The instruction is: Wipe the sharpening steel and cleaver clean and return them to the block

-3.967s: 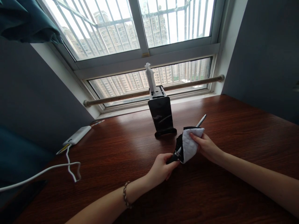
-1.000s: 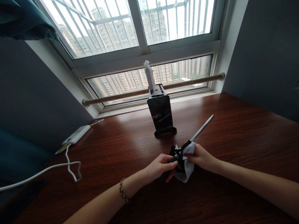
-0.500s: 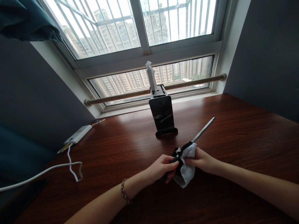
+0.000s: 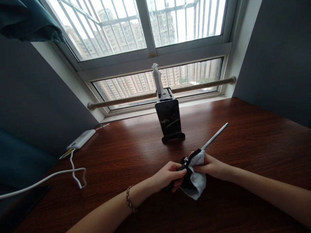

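Note:
My left hand (image 4: 167,176) is closed round the black handle of a long metal rod (image 4: 215,136), which points up and to the right over the wooden table (image 4: 136,152). My right hand (image 4: 211,165) pinches a white and black cloth (image 4: 195,183) wrapped round the rod close to the handle. The cloth's loose end hangs below both hands. A black block-shaped stand (image 4: 169,118) with a white tissue (image 4: 157,79) sticking out of its top is behind the hands, near the window.
A white power bank (image 4: 81,139) with a white cable (image 4: 60,176) lies at the table's left edge. A wooden rail (image 4: 199,85) runs along the window sill. Grey walls close in on both sides.
Four seconds ago the cloth was higher on the rod; my right hand has slid it down to the handle. More bare rod now shows. In the last second the hands barely moved.

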A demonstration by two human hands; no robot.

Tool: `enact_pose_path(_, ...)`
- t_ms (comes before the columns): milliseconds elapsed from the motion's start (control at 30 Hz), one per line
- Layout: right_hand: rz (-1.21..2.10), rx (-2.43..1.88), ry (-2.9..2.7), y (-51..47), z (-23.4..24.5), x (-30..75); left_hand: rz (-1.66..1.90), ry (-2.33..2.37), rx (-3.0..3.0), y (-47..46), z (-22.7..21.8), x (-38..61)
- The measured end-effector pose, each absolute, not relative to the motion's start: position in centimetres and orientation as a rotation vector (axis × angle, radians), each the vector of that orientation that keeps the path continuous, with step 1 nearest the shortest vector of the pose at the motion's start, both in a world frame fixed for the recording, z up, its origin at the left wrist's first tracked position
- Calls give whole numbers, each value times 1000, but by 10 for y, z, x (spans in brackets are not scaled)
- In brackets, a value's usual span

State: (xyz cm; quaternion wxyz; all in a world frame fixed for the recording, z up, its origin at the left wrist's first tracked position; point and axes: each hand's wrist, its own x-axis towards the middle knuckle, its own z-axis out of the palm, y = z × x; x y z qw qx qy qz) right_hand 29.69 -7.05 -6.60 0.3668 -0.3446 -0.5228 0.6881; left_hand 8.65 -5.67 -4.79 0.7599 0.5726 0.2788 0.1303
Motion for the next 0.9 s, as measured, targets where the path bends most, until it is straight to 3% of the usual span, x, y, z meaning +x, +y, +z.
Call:
enact_pose_path(267, 1711, -709, -1700, -68, -45, 306, 277, 533, 1212, -59, -46, 86)
enact_pose_path(667, 1471, -917, -1852, -68, -46, 302, 274, 552, 1225, -57, -45, 83)
enact_pose_path(900, 1617, -871, -1709, -69, -51, 300, 286, 578, 1216, -62, -40, 85)
